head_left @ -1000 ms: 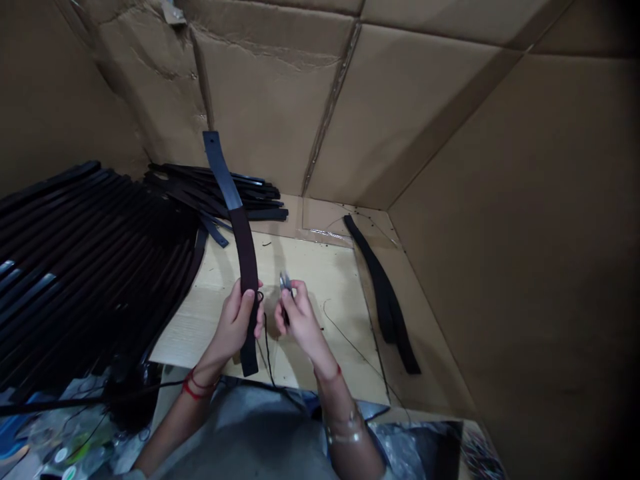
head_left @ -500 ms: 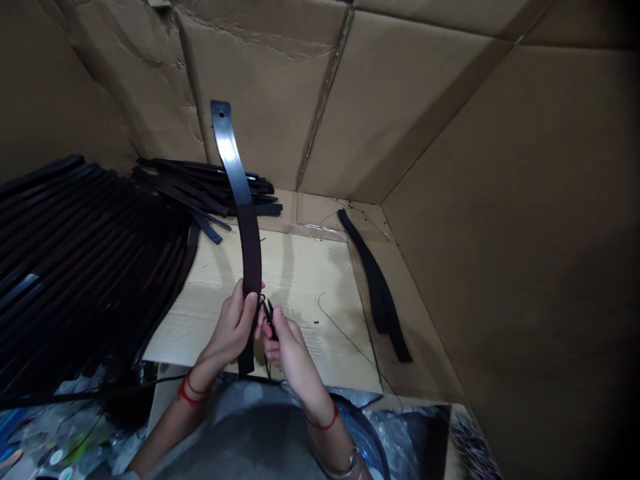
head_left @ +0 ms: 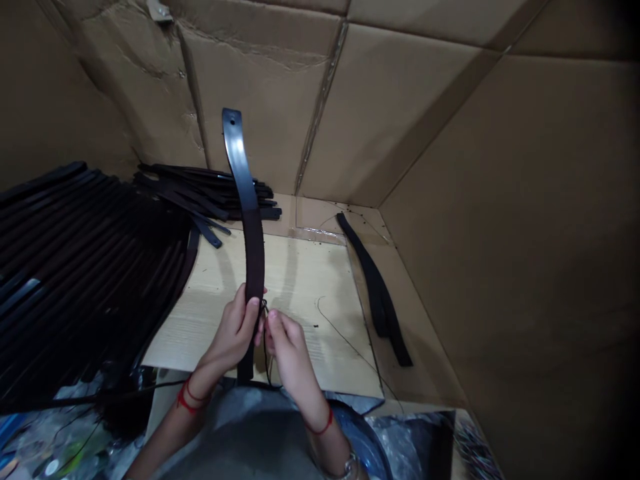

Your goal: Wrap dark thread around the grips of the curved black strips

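A curved black strap (head_left: 254,247) stands up from my left hand (head_left: 234,327), which is closed around its lower part with the thumb on the front. The strap's upper half is glossy, with a hole near the tip; lower down it is matt and dark brown. At the strap's right edge, my right hand (head_left: 286,343) pinches small dark thread snips (head_left: 265,306). Only their tips show, touching or very near the edge; the fingers hide the rest. A thin black cord (head_left: 267,363) hangs below, between the hands.
Many dark straps (head_left: 100,267) are fanned out at left, with a smaller pile (head_left: 200,190) behind. Two black strips (head_left: 377,287) lie at right. A loose thread (head_left: 345,340) crosses the pale board (head_left: 300,267). Cardboard walls (head_left: 410,100) enclose the back and right.
The snips' blades stood apart and in plain sight; now they are mostly covered by my right hand, their tips at the strap's edge. The strap has shifted slightly right in view.
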Available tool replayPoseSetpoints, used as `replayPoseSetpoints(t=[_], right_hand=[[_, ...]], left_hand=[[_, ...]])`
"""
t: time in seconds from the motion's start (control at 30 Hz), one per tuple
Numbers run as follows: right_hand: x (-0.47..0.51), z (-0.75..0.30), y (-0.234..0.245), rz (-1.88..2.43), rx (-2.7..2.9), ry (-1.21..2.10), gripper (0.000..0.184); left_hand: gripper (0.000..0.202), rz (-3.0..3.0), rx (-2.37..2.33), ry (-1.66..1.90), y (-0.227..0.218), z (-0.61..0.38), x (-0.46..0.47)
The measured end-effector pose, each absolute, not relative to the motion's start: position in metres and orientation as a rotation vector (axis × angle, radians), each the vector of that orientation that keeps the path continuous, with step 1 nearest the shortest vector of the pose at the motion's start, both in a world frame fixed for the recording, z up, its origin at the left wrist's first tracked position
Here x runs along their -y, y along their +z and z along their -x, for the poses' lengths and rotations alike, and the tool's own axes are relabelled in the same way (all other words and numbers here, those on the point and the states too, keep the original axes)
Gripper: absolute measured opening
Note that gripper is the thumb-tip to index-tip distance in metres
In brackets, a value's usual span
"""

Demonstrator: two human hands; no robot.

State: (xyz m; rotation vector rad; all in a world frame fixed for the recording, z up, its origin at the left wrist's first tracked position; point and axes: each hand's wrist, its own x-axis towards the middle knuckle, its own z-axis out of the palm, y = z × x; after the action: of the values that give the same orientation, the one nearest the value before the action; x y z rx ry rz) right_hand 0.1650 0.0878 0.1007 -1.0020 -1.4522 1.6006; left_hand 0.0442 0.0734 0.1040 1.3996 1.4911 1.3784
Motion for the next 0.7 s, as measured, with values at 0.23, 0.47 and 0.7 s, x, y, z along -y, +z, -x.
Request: replayPoseSetpoints(t=[0.23, 0.47, 0.7], right_hand=[[-0.086, -0.164, 0.105, 1.003, 1.464, 1.536, 0.058], [-0.09, -0.158, 0.104, 0.946, 1.367, 1.529, 0.062], [-0.094, -0.162, 0.104, 1.042, 0.973, 1.936, 0.061]], left_hand=[[0.033, -1.336, -1.447, 1.379, 0.106, -0.048, -0.073], [0.03, -1.345, -1.444, 1.367, 0.103, -0.048, -0.073], [0.028, -1.41, -1.566, 1.272, 0.093, -0.046, -0.075]])
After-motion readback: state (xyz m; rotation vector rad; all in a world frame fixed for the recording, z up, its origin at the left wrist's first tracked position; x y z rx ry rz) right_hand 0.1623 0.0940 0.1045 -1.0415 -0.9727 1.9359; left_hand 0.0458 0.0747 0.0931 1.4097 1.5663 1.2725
